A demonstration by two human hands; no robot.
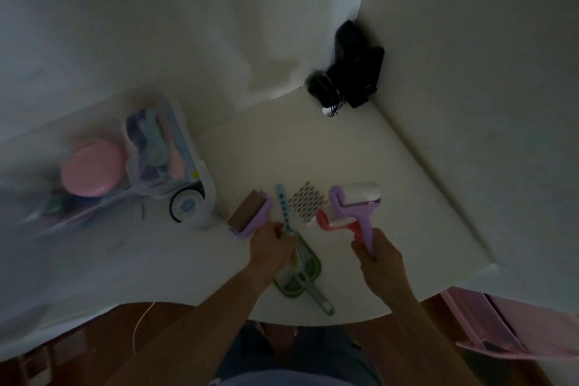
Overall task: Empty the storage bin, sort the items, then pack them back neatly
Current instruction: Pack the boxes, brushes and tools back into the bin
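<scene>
The white bench (360, 166) looks smooth and matt. The clear storage bin (175, 163) is glossy see-through plastic, and the round pink lid (92, 168) is smooth plastic with a soft sheen. The lilac-handled lint roller (354, 200) has a plastic frame and a white papery roll. The floor (175, 320) is reddish, polished wood.

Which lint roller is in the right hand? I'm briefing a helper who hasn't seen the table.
On the white table, look right of the white mesh piece. The right hand grips a purple-handled roller with a white roll; its neighbour, the red-handled roller, lies under it.
</scene>
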